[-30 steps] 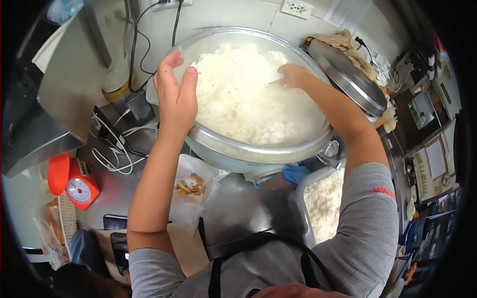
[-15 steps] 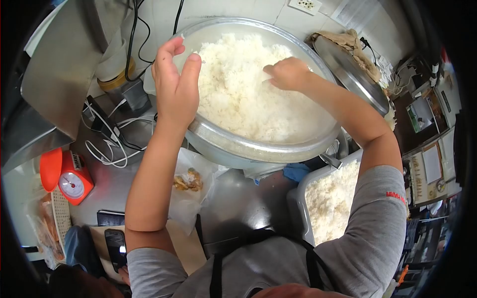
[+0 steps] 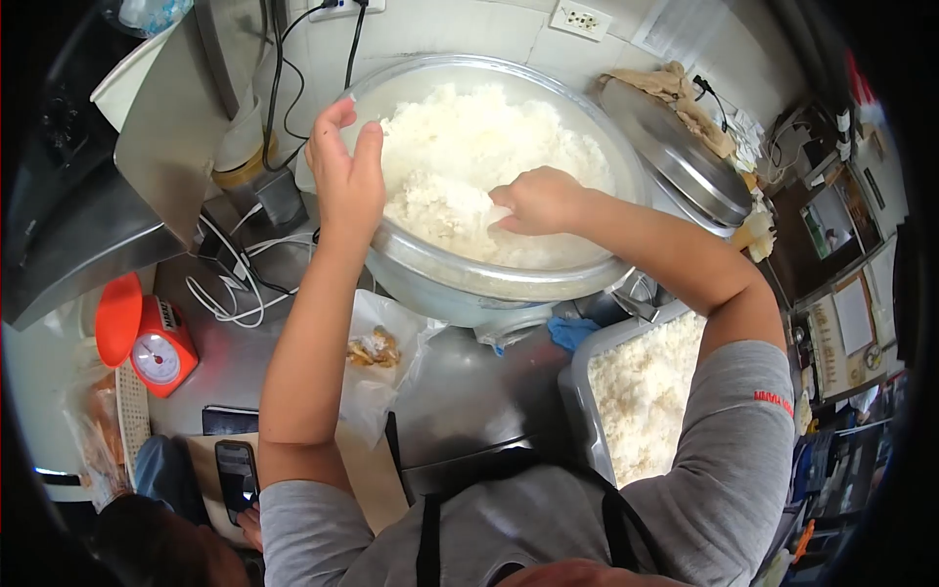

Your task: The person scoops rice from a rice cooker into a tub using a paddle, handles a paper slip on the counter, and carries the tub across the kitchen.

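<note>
A large round metal pot (image 3: 440, 262) holds a heap of white rice (image 3: 469, 132). At the pot's left rim, my left hand (image 3: 349, 176) is raised with its fingers and thumb apart, and nothing is in it. My right hand (image 3: 538, 203) is down in the rice near the middle of the pot, its fingers bent and partly buried. Whether they hold anything besides touching rice is hidden. A grey tub (image 3: 577, 391) with more rice stands below the pot on the right, beside my right arm.
An orange scale (image 3: 161, 342) stands at the left. A plastic bag with food (image 3: 377, 347) and a blue cloth (image 3: 572, 333) lie below the pot. Cables and a metal lid (image 3: 675, 152) flank it. Another person's hand touches a phone (image 3: 236, 474) at lower left.
My right hand has moved left and down into the rice, and the heap's top looks lower. My left hand keeps its pose at the rim. The whole view has shifted slightly.
</note>
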`<act>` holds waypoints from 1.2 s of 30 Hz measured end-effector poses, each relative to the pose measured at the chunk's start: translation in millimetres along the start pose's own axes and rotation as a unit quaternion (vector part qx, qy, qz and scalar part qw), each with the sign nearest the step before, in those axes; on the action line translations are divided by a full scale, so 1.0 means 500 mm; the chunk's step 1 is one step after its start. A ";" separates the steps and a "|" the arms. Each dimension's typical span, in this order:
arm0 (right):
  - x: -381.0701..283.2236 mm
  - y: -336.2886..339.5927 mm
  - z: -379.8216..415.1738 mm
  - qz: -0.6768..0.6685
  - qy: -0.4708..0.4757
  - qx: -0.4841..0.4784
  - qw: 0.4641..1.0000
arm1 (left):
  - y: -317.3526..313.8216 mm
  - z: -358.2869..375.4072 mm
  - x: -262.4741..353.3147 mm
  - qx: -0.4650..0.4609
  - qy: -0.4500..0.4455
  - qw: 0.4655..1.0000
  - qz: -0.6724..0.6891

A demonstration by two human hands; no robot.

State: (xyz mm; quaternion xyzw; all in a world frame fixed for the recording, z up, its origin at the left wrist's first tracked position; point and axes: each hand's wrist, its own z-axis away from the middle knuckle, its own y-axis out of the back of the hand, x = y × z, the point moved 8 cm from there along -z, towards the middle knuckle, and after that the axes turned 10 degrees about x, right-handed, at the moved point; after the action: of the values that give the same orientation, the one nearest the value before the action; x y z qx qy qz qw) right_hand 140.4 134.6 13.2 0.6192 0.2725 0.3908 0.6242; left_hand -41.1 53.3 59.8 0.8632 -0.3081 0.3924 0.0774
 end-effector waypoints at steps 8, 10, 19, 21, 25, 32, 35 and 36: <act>0.061 0.017 0.042 -0.093 -0.047 0.049 0.993 | 0.019 -0.002 -0.007 0.031 -0.022 0.999 -0.032; 0.090 0.029 0.057 -0.093 -0.063 0.067 0.991 | 0.022 0.002 0.009 0.033 -0.042 0.996 -0.068; 0.227 0.131 0.346 -0.137 -0.141 0.190 0.962 | -0.007 0.045 0.061 -0.016 -0.033 0.994 -0.104; 0.237 0.140 0.472 -0.128 -0.198 0.160 0.959 | -0.017 0.057 0.074 -0.033 -0.038 0.992 -0.118; 0.260 0.052 0.750 -0.280 -0.453 0.023 0.846 | -0.045 0.082 0.094 -0.050 -0.070 0.990 -0.109; 0.204 -0.140 0.940 0.057 -0.491 -0.027 0.869 | -0.218 0.348 0.304 -0.212 -0.130 0.967 0.052; 0.171 -0.092 0.992 0.027 -0.509 -0.007 0.860 | -0.258 0.521 0.323 -0.346 -0.107 0.928 0.091; 0.153 -0.084 1.004 0.027 -0.506 -0.039 0.861 | -0.265 0.570 0.311 -0.389 -0.077 0.913 0.098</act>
State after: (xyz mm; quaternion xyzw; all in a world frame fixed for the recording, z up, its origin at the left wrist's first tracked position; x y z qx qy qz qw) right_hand 602.2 -80.6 25.1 0.7139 -0.1130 0.0502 0.6892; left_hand 295.1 -21.1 -7.2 0.7575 -0.5245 0.1796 0.3446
